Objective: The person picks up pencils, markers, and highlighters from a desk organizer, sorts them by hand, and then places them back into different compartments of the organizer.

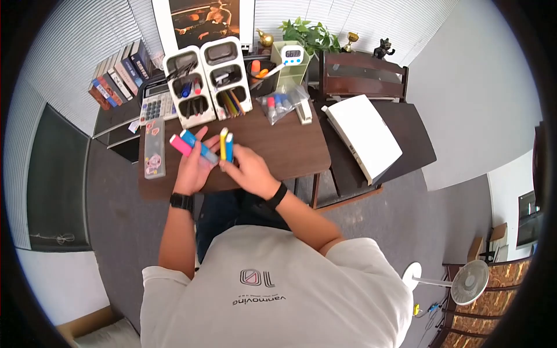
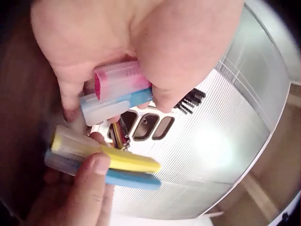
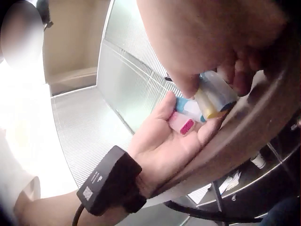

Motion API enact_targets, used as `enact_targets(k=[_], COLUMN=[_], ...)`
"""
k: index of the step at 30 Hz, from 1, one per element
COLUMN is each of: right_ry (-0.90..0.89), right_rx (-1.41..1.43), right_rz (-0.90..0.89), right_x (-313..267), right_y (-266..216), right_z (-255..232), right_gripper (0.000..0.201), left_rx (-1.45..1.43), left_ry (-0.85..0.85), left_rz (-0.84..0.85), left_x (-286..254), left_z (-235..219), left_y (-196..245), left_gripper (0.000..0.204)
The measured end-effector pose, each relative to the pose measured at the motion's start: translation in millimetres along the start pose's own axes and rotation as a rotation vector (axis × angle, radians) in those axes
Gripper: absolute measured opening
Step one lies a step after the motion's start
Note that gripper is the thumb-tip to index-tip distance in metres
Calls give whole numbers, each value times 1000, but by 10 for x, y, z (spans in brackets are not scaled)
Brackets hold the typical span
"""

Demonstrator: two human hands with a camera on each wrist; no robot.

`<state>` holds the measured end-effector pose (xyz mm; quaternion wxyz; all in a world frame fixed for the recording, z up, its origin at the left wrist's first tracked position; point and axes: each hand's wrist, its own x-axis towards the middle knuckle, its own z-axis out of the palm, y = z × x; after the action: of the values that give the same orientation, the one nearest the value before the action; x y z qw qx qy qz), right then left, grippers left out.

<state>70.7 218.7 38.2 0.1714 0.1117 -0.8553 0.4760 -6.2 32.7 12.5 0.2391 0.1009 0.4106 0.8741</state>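
My left hand (image 1: 195,171), palm turned up, holds a pink highlighter (image 1: 180,145) and a blue highlighter (image 1: 190,138) side by side under the thumb. Their translucent caps show in the left wrist view, the pink cap (image 2: 122,80) lying over the blue highlighter's (image 2: 106,110). Close beside it, above the desk's front part, my right hand (image 1: 253,171) pinches a yellow highlighter (image 1: 223,141) and a second blue highlighter (image 1: 230,149) between thumb and fingers. In the right wrist view this pair overlaps the left palm (image 3: 164,141), and the right fingers partly hide it.
A white pen organizer (image 1: 200,87) stands at the desk's back, with a black mesh cup (image 1: 264,86) to its right. A clear bag (image 1: 284,110) of markers lies nearby. On the left are a pencil case (image 1: 154,153) and a calculator (image 1: 154,108). A white box-like object (image 1: 365,136) sits right.
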Motion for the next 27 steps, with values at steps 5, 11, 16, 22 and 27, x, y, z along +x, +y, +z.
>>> enact_targets(k=[5, 11, 16, 22, 27], right_ry=[-96, -253, -373, -141, 198], right_rx=[-125, -168, -108, 61, -205], right_rz=[-70, -51, -3, -167, -344], right_x=[78, 238, 330, 707, 1354], right_y=[128, 48, 85, -296, -254], right_z=[-11, -224, -530, -1144, -1280], right_gripper=[40, 44, 45, 43, 36], left_rx=[367, 444, 13, -125, -94], left_ry=[6, 54, 286, 303, 339], left_rz=[59, 4, 188, 206, 187], left_x=[-13, -101, -84, -79, -59], left_z=[46, 120, 123, 27, 69], left_y=[-110, -47, -132, -104, -93], left_gripper=[49, 45, 30, 36, 36])
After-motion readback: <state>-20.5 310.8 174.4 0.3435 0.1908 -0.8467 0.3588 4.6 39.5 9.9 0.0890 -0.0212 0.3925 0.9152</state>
